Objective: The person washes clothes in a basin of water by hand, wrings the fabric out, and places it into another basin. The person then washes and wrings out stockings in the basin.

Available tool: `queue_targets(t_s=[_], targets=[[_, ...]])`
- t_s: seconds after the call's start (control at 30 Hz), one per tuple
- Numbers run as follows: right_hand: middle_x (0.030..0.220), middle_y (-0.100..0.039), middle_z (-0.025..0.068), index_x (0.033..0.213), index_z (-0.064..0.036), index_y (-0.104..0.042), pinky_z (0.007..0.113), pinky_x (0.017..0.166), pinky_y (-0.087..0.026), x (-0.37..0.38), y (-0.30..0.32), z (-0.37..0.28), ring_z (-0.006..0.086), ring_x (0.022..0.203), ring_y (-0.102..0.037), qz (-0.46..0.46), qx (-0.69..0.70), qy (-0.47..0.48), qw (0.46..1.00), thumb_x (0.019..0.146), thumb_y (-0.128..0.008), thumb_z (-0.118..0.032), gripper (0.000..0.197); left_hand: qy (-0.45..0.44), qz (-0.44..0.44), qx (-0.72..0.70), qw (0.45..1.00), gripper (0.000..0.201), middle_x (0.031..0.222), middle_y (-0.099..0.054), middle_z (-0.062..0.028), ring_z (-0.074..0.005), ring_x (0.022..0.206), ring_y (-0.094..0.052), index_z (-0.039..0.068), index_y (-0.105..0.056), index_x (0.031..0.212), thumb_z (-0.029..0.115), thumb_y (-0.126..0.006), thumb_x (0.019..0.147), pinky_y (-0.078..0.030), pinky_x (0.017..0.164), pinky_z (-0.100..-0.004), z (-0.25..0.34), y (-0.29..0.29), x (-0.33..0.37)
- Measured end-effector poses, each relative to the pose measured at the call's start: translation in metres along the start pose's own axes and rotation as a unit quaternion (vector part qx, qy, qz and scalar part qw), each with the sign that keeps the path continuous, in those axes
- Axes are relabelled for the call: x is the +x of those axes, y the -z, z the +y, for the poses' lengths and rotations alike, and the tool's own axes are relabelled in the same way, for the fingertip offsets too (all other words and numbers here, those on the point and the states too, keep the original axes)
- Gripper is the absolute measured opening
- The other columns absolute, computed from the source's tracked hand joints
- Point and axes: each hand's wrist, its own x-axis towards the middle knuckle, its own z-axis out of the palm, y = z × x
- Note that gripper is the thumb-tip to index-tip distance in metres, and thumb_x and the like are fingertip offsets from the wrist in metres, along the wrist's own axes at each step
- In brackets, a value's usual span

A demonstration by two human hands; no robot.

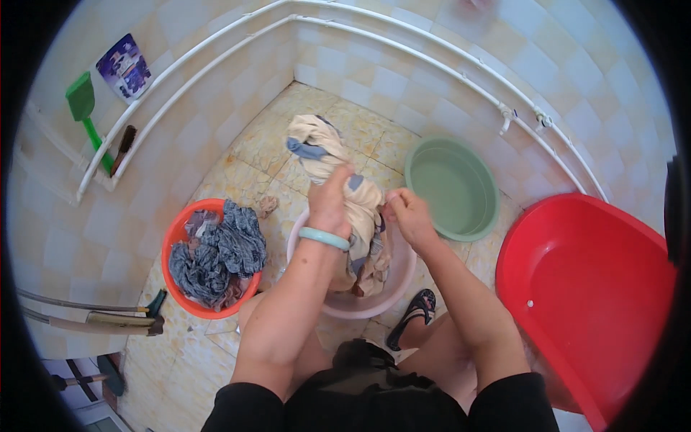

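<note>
One package (124,66) is visible. It leans on the tiled wall at the upper left, just above the white pipes (216,43) and beside a green dustpan (80,97). It is a soft bag, purple and white, with dark blue parts.

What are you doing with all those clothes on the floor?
A person is crouched on a tiled floor over a pink basin. Both hands grip a cream and blue cloth that is bunched up and lifted out of the basin: the left hand, with a pale green bangle on its wrist, holds the thick middle, and the right hand pinches it at the side. An orange basin full of grey and blue clothes sits to the left. A green basin and a big red tub sit to the right.
</note>
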Motion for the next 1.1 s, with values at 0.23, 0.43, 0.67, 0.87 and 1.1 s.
queue_targets(t_s=[0.23,0.43,0.67,0.87,1.1], targets=[[0.078,-0.059,0.0067,0.096,0.0000,-0.055,0.026,0.060,-0.047,-0.027,0.005,0.017,0.0132,0.068,-0.057,-0.142,-0.078,0.021,0.987,0.091,-0.048,-0.022,0.023,0.033,-0.018,-0.037,0.999,0.016,0.081,-0.057,-0.0043,-0.0179,0.074,-0.059,0.005,-0.056,0.093,0.009,-0.060,0.078,-0.052,0.067,-0.0335,0.032,-0.007,-0.015],[0.079,-0.060,0.0136,0.098,0.0004,-0.056,0.031,0.059,-0.052,-0.068,-0.013,0.048,0.0211,0.068,-0.061,-0.277,0.112,-0.257,0.919,0.092,-0.042,-0.038,0.042,0.005,-0.007,-0.030,1.000,0.012,0.082,-0.058,-0.0051,-0.0202,0.076,-0.059,0.007,-0.056,0.090,0.013,-0.058,0.080,-0.052,0.071,-0.0358,0.042,-0.014,-0.021],[0.122,-0.048,0.0199,0.131,0.0016,-0.033,0.045,0.093,-0.041,-0.118,-0.114,0.074,0.0303,0.111,-0.049,-0.346,0.577,-0.244,0.698,0.084,-0.032,-0.065,0.081,-0.018,-0.032,-0.033,0.999,0.012,0.082,-0.059,-0.0050,-0.0171,0.077,-0.058,0.005,-0.057,0.090,0.013,-0.057,0.082,-0.049,0.073,-0.0316,0.053,-0.035,-0.057],[0.133,-0.039,0.0172,0.136,-0.0069,-0.028,0.046,0.098,-0.036,-0.074,-0.092,-0.006,0.0340,0.119,-0.043,0.027,0.639,-0.116,0.760,0.065,-0.033,-0.084,0.105,-0.057,-0.108,0.076,0.990,0.016,0.089,-0.058,-0.0058,-0.0177,0.089,-0.054,0.004,-0.055,0.093,0.015,-0.057,0.081,-0.043,0.084,-0.0311,0.059,-0.023,-0.113],[0.125,-0.048,0.0157,0.131,-0.0042,-0.036,0.041,0.093,-0.042,-0.057,-0.043,-0.020,0.0286,0.110,-0.050,-0.126,0.691,0.016,0.712,0.086,-0.028,-0.062,0.074,0.068,-0.381,0.512,0.767,0.024,0.090,-0.057,-0.0076,-0.0204,0.088,-0.054,0.002,-0.056,0.098,0.011,-0.061,0.076,-0.042,0.080,-0.0303,0.081,0.015,-0.131]])
